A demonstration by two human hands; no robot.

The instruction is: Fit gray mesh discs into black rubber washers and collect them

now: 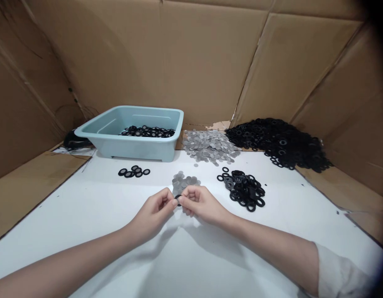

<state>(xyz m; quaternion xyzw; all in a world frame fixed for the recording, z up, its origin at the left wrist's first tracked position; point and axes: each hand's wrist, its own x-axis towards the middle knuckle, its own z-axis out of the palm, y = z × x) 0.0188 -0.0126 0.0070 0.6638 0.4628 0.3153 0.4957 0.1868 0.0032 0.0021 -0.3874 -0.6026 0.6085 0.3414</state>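
Observation:
Between my two hands is a black rubber ring (178, 197), its face partly covered by the fingertips. My left hand (160, 205) pinches its left side with thumb and forefinger. From the right, my right hand (199, 202) grips the same ring, closed in a pinch; whether a disc sits in the ring I cannot tell. Just behind the hands lies a small pile of grey mesh-like discs (187, 181). Off to the right is a loose heap of black rings (245, 190). At the left, several black rings with grey centres (134, 171) lie grouped on the white table (117, 203).
A pale blue basin (137, 148) at the back left holds many rings with grey centres (148, 131). Behind the hands spreads a larger heap of grey discs (211, 145). A big mound of black rings (278, 140) fills the back right. Cardboard walls (194, 58) enclose the table.

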